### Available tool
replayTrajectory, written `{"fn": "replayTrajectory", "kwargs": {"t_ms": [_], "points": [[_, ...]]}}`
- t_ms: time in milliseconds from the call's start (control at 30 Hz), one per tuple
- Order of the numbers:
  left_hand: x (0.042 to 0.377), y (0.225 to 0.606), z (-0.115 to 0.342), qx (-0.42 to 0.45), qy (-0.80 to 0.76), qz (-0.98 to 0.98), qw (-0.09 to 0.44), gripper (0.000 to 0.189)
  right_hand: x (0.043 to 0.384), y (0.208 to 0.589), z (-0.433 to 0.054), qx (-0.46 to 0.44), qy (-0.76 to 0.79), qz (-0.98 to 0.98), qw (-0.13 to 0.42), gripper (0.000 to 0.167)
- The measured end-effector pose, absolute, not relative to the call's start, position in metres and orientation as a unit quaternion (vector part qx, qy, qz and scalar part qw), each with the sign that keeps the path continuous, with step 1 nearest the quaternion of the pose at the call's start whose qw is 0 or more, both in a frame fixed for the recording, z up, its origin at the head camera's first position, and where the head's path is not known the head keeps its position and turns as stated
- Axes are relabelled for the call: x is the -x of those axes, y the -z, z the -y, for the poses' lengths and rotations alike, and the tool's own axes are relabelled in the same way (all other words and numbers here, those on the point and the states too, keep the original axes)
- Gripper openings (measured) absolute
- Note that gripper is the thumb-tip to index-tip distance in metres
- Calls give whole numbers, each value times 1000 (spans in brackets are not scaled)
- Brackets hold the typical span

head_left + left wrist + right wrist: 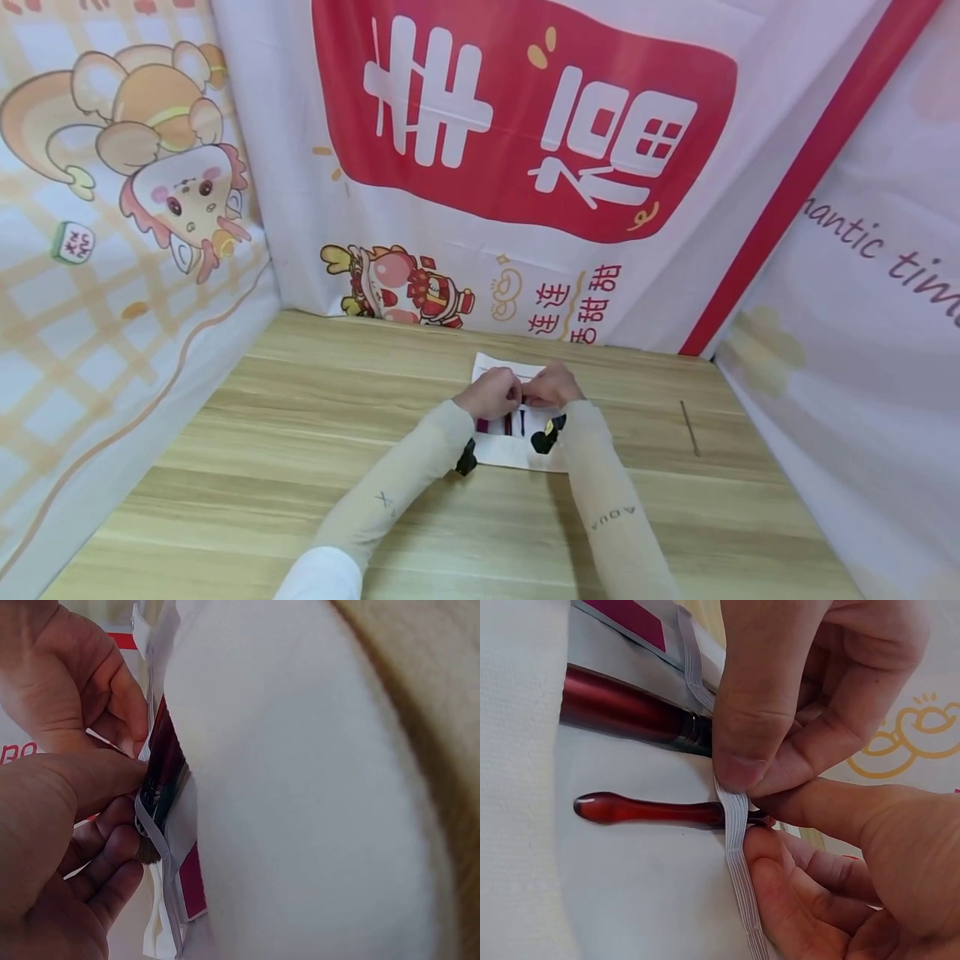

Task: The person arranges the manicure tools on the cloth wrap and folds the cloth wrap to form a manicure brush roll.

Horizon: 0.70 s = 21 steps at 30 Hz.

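Note:
A white cloth roll-up pouch (506, 452) lies unfolded on the wooden table under both hands. A grey elastic band (737, 847) runs across it. The left hand (491, 393) pinches the band, its thumb pressing from above in the right wrist view. With thumb and fingers, the right hand (553, 385) pinches the end of a slim red-handled tool (649, 810) that passes under the band; the tool's head is hidden. Beside it lies a thicker dark-red brush (626, 705); its brown bristles (150, 852) show near the left fingers. A magenta flat item (634, 621) sits further left in the pouch.
A thin brown stick-like item (690, 429) lies to the right on the wooden table (300, 467). Printed cloth hangings (525, 108) stand at the back and both sides. The pouch's white flap (300, 780) covers the handle ends.

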State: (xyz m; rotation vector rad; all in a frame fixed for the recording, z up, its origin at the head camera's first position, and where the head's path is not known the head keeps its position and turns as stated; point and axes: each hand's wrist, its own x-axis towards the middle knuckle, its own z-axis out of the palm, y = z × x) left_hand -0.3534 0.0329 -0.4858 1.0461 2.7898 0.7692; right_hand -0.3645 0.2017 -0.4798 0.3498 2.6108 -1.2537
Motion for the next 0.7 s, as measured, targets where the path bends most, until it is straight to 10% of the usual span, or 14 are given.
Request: {"fn": "replayTrajectory", "kwargs": {"t_ms": [700], "points": [[358, 477, -38, -339, -234, -909, 55, 7, 345, 444, -279, 48, 293, -950, 97, 28]]}}
